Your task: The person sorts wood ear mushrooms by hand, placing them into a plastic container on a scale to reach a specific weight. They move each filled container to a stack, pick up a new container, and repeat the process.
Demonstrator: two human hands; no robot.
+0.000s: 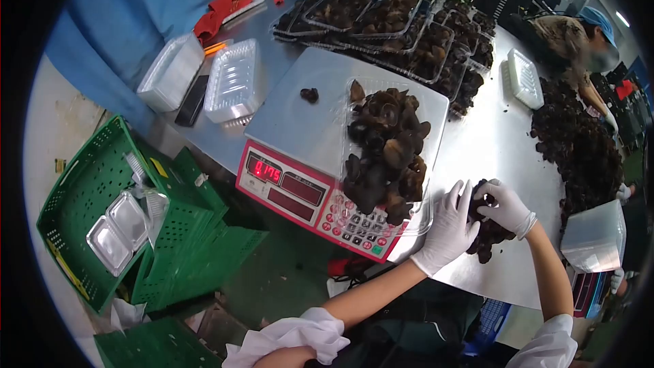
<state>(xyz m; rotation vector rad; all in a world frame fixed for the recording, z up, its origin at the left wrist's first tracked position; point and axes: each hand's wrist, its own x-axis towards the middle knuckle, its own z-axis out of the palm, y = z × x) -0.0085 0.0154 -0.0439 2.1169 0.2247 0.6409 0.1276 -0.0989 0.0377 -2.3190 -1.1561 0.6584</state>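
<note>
Both my hands wear white gloves and are at a small pile of dark wood ear mushrooms (485,235) on the metal table, right of the scale. My left hand (446,232) lies along the pile's left side, fingers stretched out and slightly apart. My right hand (507,210) has its fingers curled down onto the pile, closed around some mushrooms. Just left of my hands, a clear plastic tray (421,221) heaped with mushrooms (390,146) rests on the scale (289,105). Its red display seems to read 0.175. One loose mushroom piece (309,95) sits on the scale plate.
Filled trays (381,17) are stacked at the back. Empty clear trays (231,82) stand left of the scale, another tray stack (523,80) farther right. A large mushroom heap (575,136) lies along the right side, near a co-worker (565,41). Green crates (163,191) stand lower left.
</note>
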